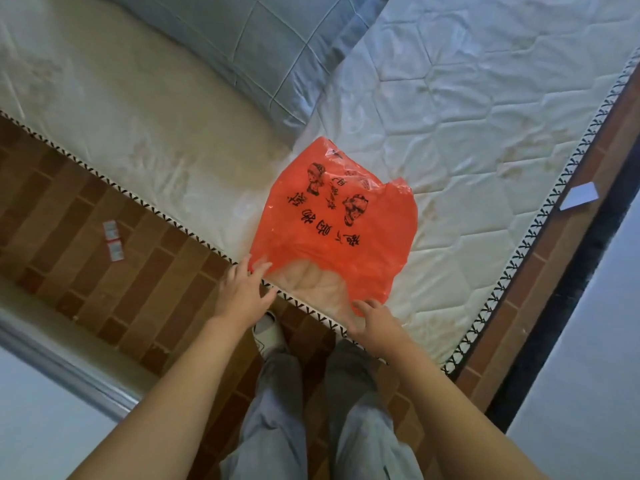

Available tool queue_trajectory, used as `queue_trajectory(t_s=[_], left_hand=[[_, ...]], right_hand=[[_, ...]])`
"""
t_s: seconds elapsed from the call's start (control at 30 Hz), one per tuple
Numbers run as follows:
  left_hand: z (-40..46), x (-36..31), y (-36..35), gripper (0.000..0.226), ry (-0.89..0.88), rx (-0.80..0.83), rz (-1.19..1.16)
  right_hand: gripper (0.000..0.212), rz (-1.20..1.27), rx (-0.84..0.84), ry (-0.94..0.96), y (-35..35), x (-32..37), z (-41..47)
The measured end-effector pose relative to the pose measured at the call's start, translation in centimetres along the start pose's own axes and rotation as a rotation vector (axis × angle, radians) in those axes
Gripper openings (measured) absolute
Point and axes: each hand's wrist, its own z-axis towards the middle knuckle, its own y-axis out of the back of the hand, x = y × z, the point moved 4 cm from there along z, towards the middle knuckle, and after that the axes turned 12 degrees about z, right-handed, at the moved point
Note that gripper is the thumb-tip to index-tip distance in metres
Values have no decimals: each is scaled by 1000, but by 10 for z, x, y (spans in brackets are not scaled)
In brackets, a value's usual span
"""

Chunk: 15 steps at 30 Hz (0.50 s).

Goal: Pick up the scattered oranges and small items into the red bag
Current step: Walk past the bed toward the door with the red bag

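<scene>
Bag [332, 233] contents unclear; hands [244, 289] [375, 322] touch its mouth.

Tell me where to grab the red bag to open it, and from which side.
Grip the two handle loops at the near end of the red plastic bag, one per hand, coming from the mattress edge. The bag lies flat with its mouth toward the person; the left hand and right hand already reach there.

Quilted mattress [485, 109] w/ blue pillow [277, 39]; brick-pattern floor [114, 258].
</scene>
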Motion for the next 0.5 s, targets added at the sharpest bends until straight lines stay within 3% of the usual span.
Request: queue_trajectory(t_s=[0.23,0.5], left_hand=[[8,7,-29,67,47,171,54],[13,0,-16,67,89,135,6]], right_hand=[[84,7,56,-65,-29,-15,37],[62,33,-65,18,0,11,15]])
